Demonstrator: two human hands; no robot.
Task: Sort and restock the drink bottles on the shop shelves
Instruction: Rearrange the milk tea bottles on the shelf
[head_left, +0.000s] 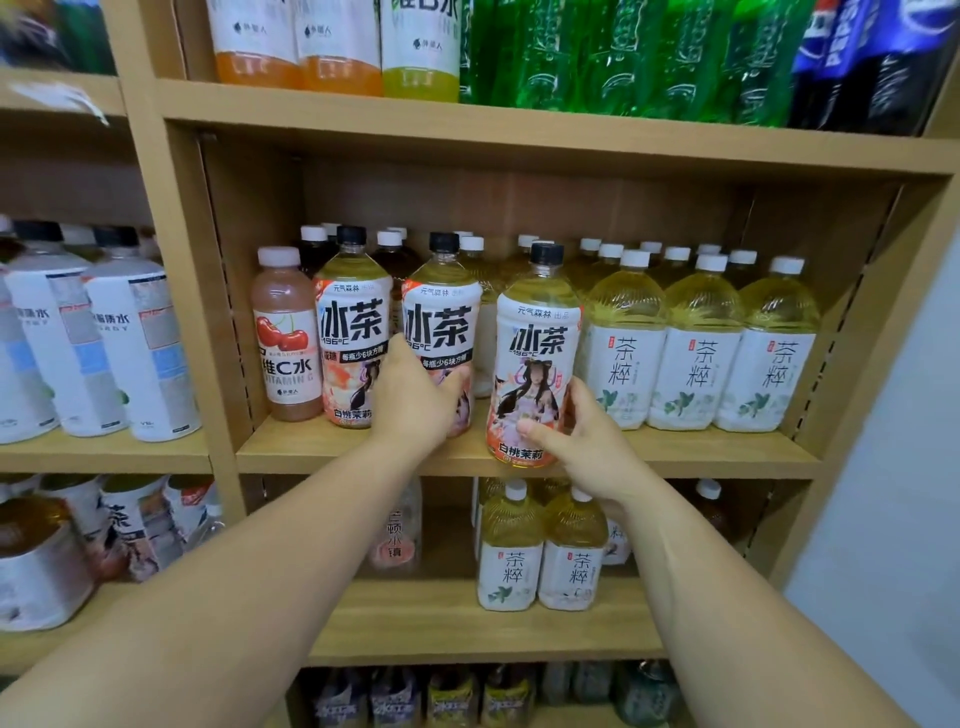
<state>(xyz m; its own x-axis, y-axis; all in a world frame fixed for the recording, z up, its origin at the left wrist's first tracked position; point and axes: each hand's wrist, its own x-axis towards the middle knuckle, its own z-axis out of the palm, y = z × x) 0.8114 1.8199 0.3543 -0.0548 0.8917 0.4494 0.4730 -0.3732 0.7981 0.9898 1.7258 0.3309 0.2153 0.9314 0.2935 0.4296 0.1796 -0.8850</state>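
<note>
While both forearms reach forward, the left hand (415, 400) apparently wraps the middle tea bottle (441, 322); the right hand (582, 441) grips the front tea bottle (537, 353), smooth round-shouldered plastic, upright at the wooden shelf (675, 452) edge.

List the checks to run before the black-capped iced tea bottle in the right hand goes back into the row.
1. Right hand grips the black-capped, white-and-peach-labelled plastic iced tea bottle: ok.
2. That bottle upright, label facing out: ok.
3. Its base seated on the light wooden shelf: cannot tell; it is at the front edge.
4. Left hand holds the neighbouring matching bottle: ok.
5. Free space behind: cannot tell; white-capped bottles show there.
</note>
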